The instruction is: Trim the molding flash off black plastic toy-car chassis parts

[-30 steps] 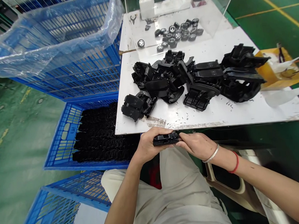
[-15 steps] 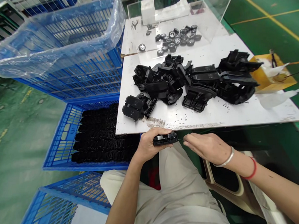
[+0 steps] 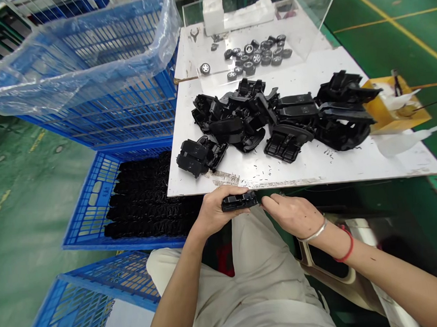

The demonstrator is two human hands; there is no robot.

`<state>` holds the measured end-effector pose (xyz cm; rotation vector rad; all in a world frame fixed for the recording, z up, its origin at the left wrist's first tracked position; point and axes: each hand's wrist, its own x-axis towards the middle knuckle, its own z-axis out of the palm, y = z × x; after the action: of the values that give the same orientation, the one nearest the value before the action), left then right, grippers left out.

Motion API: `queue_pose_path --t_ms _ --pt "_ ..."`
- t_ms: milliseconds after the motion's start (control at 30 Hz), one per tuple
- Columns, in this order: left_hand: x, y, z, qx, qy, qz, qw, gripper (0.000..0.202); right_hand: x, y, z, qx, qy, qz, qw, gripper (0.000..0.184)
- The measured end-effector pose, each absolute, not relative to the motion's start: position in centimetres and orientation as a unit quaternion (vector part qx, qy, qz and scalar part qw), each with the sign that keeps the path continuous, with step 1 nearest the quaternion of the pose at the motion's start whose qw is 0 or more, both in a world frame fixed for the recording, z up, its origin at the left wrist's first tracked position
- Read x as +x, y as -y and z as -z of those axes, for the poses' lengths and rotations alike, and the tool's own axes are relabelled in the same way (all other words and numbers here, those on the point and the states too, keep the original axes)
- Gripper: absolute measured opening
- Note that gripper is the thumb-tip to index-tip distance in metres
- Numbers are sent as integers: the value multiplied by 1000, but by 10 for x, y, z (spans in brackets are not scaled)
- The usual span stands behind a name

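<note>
My left hand (image 3: 214, 209) grips a black plastic part (image 3: 239, 200) by its left end, just below the table's front edge. The part looks like a toy car piece and is held level over my lap. At its right end is my right hand (image 3: 290, 213), its thumb and fingers pinched together. Whatever those fingertips hold is too small and hidden to make out. On the table above lie several similar black plastic parts (image 3: 226, 129) in a heap, the closest being a flat-topped one (image 3: 192, 157) at the left.
Toy wheels (image 3: 256, 57) lie inside a clear acrylic box at the back of the white table (image 3: 238, 179). A yellow box (image 3: 396, 105) and a white bottle (image 3: 398, 142) are at the right. Blue crates (image 3: 126, 105) stand left, one holding rows of black parts (image 3: 146, 197).
My right hand has moved left, and its fingertips are now close against the part's right end; the thin line seen between them earlier no longer shows. My left hand keeps its grip, shifted slightly left.
</note>
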<state>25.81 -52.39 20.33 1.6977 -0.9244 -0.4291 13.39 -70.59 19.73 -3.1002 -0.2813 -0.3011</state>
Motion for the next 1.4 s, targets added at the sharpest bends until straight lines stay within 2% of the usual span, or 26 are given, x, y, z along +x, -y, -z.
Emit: queue_pose_path --t_ms 67,233,400,500,600,667,733,767,900,967,1033,1100,1167,1267,1400 --pt "257 524 -204 719 387 180 549 37 135 704 -195 -990 72 86 82 28" --pt "254 523 -203 717 379 164 562 37 130 699 -200 -910 -83 70 401 34" --pt "231 527 -197 747 396 38 533 38 126 683 -206 -777 -135 42 613 29" --pt "205 525 -196 764 416 -29 492 52 132 673 -206 -717 -165 52 675 33" --pt "190 510 -205 761 446 88 463 76 138 674 -210 -674 -197 -5 712 35" --pt "192 499 -214 748 442 187 459 70 141 680 -214 -661 -186 -51 725 34" --pt "202 492 -224 749 422 225 459 60 143 686 -219 -675 -147 -77 719 32" --pt "209 491 -229 751 416 230 458 62 145 688 -222 -690 -116 -83 710 30" --pt "232 501 -238 724 425 299 453 97 151 688 -229 -756 6 -77 650 27" --pt "239 509 -238 712 411 331 462 99 152 687 -231 -789 -8 -59 611 31" --pt "244 513 -235 723 384 320 477 86 151 688 -233 -831 -45 -10 554 28" --pt "250 514 -231 732 359 286 504 63 147 691 -232 -871 -52 49 487 17" --pt "256 512 -226 726 339 263 538 46 142 694 -229 -902 -29 88 421 16" --pt "265 510 -219 715 314 266 565 40 136 696 -216 -943 8 69 324 21" --pt "273 512 -212 723 310 281 550 41 133 696 -197 -988 31 42 146 23"
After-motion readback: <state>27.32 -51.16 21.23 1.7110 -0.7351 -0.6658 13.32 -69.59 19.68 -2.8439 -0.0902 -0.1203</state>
